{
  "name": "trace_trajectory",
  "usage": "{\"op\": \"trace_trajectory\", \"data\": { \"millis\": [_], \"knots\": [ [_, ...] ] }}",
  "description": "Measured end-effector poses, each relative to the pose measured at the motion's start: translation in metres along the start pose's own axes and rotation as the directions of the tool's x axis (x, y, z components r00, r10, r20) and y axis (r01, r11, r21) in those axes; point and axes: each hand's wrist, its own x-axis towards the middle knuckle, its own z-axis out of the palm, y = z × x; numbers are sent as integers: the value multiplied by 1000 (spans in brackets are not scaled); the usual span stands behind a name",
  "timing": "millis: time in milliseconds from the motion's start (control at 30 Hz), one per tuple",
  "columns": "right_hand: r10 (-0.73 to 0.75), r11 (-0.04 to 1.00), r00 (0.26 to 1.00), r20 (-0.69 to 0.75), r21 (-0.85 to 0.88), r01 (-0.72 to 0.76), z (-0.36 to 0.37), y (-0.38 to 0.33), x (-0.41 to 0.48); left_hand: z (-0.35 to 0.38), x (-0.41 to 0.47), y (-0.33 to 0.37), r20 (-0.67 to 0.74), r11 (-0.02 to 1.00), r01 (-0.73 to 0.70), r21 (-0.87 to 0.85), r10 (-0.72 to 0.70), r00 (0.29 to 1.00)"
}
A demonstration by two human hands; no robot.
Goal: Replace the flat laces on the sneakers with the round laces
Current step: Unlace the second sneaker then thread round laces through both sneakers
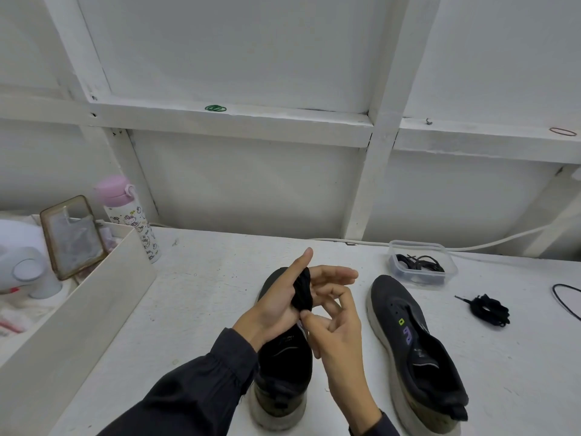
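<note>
Two dark sneakers lie on the white table, both without laces. Above the left sneaker my left hand holds a bundle of black lace wound between its raised thumb and its fingers. My right hand pinches the lace at the bottom of that bundle. The right sneaker lies apart to the right, untouched. Another coiled black lace rests on the table further right. A clear plastic container behind the right sneaker holds more black laces.
A white open box stands at the left, with a phone in a case leaning in it. A pink-capped bottle stands behind the box. A black cable loops at the right edge. A white wall frame backs the table.
</note>
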Motion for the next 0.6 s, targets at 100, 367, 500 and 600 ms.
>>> {"op": "trace_trajectory", "data": {
  "millis": [100,367,500,600],
  "knots": [
    [-22,999,999,31,-29,22,-4,2,4,1,0,1,-19,1000,-15,-5,15,1000],
    [-450,745,892,-34,-565,355,3,18,5,4,4,-3,-73,998,-62,18,64,995],
    [-499,689,864,-62,-633,352,2,22,7,3,5,-1,-125,999,-37,4,37,991],
    [-495,648,868,-42,-683,337,3,21,8,2,3,-2,-158,999,-11,33,16,987]
  ]
}}
